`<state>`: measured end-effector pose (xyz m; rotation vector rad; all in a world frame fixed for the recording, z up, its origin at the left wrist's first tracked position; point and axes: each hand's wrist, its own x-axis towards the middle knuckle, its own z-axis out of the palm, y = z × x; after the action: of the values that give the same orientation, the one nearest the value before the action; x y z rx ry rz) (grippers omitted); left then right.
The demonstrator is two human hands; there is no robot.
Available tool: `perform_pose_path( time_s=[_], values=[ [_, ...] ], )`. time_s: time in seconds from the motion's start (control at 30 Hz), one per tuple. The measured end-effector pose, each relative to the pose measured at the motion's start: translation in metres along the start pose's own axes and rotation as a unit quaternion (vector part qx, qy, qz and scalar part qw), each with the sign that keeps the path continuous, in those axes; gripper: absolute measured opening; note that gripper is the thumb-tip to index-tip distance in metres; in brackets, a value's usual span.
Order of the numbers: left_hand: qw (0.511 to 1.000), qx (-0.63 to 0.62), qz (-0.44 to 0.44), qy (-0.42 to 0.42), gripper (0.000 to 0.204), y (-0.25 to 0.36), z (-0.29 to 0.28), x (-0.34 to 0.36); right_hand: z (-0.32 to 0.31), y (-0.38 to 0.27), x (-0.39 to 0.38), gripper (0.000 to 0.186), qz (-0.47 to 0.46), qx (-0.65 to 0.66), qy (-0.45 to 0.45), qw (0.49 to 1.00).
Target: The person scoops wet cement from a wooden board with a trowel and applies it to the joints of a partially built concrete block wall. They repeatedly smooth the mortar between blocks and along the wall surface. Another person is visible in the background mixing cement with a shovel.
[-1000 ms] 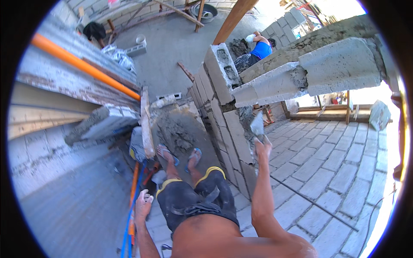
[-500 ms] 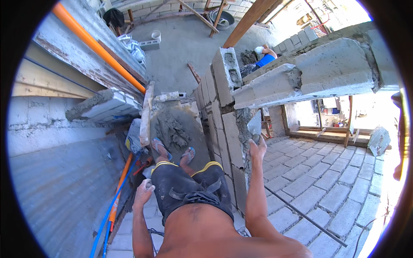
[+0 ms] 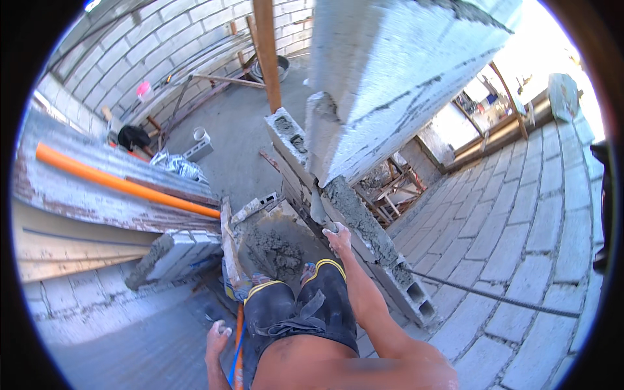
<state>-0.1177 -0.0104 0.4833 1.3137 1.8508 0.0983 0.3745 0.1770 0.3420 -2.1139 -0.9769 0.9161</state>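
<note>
My right hand (image 3: 338, 239) is closed round the handle of a pointed trowel (image 3: 318, 209). Its blade stands against the side of the block wall (image 3: 296, 170), close under the end of a large pale concrete beam (image 3: 370, 110). Wet grey mortar (image 3: 357, 211) lies along the wall's top beside the trowel. My left hand (image 3: 218, 338) hangs low at my left side, its fingers loosely bent and apart, with nothing seen in it. In front of my feet, a heap of mortar (image 3: 276, 250) rests on a grey surface.
An orange pipe (image 3: 123, 185) slants along corrugated sheeting at left, above a block ledge (image 3: 175, 257). A wooden post (image 3: 266, 58) rises beyond the wall. At right, a dark steel bar (image 3: 500, 299) crosses a surface of laid blocks (image 3: 500, 260).
The view has swung, so the beam looks larger and steeper. My right hand has brought the trowel from the mortared wall top to the wall's near side. The left hand stays low.
</note>
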Motion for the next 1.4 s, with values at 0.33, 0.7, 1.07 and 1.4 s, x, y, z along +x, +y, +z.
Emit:
perform_pose_path(
  time_s=[0.33,0.7,1.07,1.4],
  values=[
    [0.998,0.035,-0.024,-0.048,0.048,0.001,0.002,-0.029,-0.07,0.078,-0.092,0.026,0.118,0.354,-0.011,0.928],
    [0.989,0.029,-0.086,-0.12,0.051,0.0,-0.036,-0.034,-0.133,0.014,-0.114,0.053,-0.133,-0.154,0.212,0.956],
    [0.981,0.119,0.019,-0.15,0.044,0.144,-0.041,0.031,-0.173,-0.004,-0.198,0.059,0.221,-0.133,0.086,0.962],
    [0.979,0.133,-0.03,-0.155,0.042,0.244,-0.02,0.065,-0.25,-0.047,-0.022,0.045,0.098,-0.119,0.013,0.988]
  ],
)
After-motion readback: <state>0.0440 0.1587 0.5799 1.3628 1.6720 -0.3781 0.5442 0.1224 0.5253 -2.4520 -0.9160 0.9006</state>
